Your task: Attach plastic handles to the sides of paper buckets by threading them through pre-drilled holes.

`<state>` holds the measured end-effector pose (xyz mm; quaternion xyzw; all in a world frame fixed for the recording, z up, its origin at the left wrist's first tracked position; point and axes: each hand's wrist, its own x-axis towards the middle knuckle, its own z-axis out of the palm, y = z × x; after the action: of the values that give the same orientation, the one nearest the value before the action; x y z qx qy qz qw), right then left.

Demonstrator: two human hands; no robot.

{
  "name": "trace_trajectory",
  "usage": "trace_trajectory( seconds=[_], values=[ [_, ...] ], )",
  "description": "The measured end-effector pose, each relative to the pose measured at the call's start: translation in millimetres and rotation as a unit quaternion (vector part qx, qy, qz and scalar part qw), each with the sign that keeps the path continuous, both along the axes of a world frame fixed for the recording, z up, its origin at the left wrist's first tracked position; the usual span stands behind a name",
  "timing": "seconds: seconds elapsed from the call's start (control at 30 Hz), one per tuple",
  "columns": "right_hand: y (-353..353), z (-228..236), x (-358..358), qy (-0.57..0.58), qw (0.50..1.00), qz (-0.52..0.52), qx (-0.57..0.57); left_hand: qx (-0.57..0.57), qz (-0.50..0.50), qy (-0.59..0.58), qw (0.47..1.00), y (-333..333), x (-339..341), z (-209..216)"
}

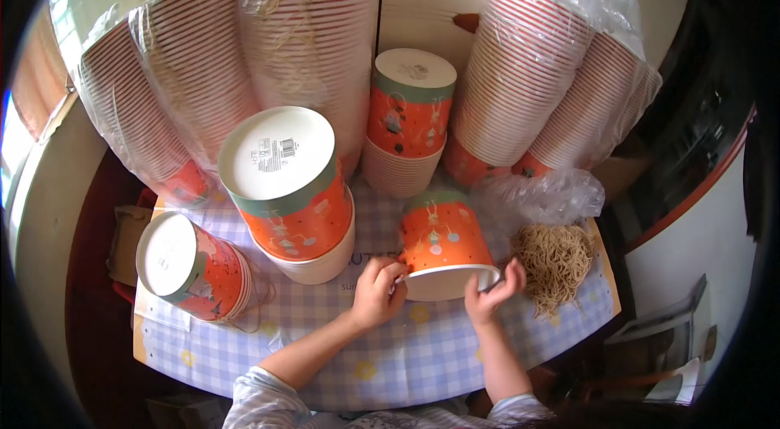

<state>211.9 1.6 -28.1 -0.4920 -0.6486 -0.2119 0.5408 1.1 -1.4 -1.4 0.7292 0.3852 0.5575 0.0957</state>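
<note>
An orange paper bucket (pixel 445 236) with a green band and cartoon prints lies tilted in front of me, its open white-rimmed mouth toward me. My left hand (pixel 379 291) is closed on the left side of its rim. On the right side, my right hand (pixel 494 291) has the rim between thumb and fingers. A tangled heap of tan string or thin bands (pixel 556 265) lies just right of my right hand. Behind that heap is crumpled clear plastic (pixel 548 195).
Upside-down stacks of paper buckets stand at the centre left (pixel 296 218), front left (pixel 207 283) and back middle (pixel 413 108). Tall plastic-wrapped bucket stacks (pixel 313 31) line the back left, and more wrapped stacks (pixel 520 63) the back right. A checked cloth (pixel 341 360) covers the table.
</note>
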Motion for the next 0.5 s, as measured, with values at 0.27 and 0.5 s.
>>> trace_trajectory(
  seconds=[0.27,0.5],
  values=[
    [-28.7,0.6,-46.0,0.045,0.958,0.239,-0.152,-0.006,-0.055,-0.04,0.998,-17.8,20.0,-18.7],
    [-28.8,-5.3,-37.2,0.122,0.945,0.257,-0.16,-0.075,-0.113,-0.045,0.99,-26.6,23.3,-21.0]
  ],
)
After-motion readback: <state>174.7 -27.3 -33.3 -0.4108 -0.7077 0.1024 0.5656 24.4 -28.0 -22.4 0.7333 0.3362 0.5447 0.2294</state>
